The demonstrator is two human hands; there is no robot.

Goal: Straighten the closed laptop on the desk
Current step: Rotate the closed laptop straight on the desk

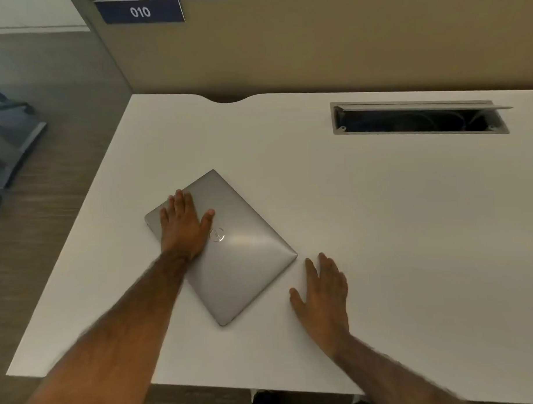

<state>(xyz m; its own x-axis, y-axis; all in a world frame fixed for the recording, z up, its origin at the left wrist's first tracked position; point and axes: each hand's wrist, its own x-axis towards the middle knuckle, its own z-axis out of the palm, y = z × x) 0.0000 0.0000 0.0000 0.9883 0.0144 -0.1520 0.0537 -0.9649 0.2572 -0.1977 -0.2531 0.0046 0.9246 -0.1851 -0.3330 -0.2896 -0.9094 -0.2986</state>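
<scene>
My left hand (181, 227) lies flat, fingers spread, on the closed silver laptop (231, 257), which sits skewed at the white desk's (380, 213) left side. My right hand (321, 296) rests open beside its corner. Straightening is not yet done.

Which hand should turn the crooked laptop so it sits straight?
Probably the left hand: it already lies flat on the lid of the silver laptop, which sits skewed on the white desk. The right hand is beside the laptop's corner, apparently not touching it.
</scene>
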